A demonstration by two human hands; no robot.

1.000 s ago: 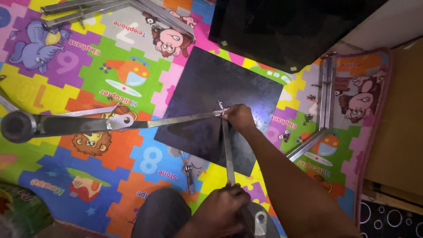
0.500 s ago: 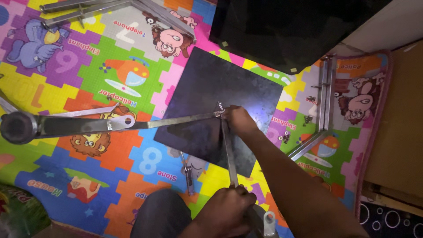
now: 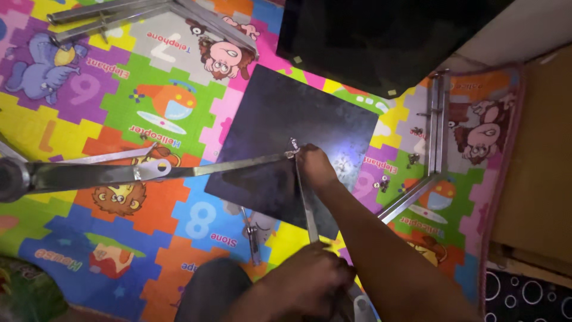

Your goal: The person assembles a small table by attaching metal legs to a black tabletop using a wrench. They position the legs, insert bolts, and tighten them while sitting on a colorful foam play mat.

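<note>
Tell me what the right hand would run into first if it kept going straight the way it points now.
The right hand points up-left at the joint of the metal bars, already at its fingertips. Beyond lies the black square panel; depth between them is unclear.

Left hand (image 3: 310, 286) hiding strut (image 3: 305, 197) end, black panel (image 3: 381, 36) cropped at top

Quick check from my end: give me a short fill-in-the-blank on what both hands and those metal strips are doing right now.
1. The right hand pinches the joint where two metal strips meet, above the ____ square panel.
2. The left hand grips the ____ end of the shorter strip.
3. Everything lies on a colourful ____ mat.

Missing words: black; near; puzzle
</note>
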